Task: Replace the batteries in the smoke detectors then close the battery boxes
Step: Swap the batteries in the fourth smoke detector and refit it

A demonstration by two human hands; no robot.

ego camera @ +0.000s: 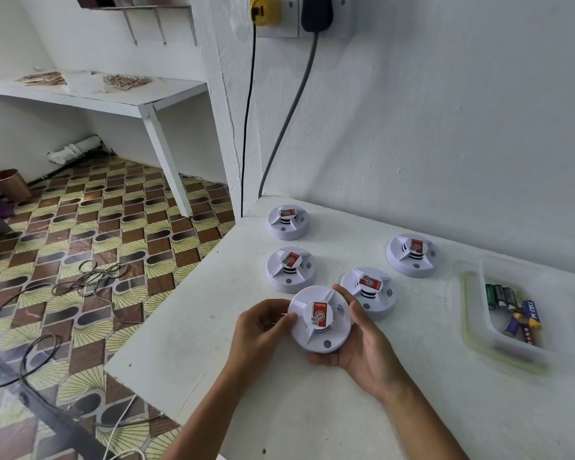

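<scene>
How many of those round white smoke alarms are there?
5: one held in both hands, one just right of it, one further right, two at the left.

- A round white plastic smoke detector with a red label (320, 318) is held above the white painted bench (312, 410); the left hand (263, 327) grips its left rim; the right hand (362, 343) cradles it from below and the right
- Four more round white smoke detectors (291, 268) rest on the bench beyond it
- A clear plastic tray (472, 327) to the right holds loose cylindrical batteries (512, 310)
</scene>
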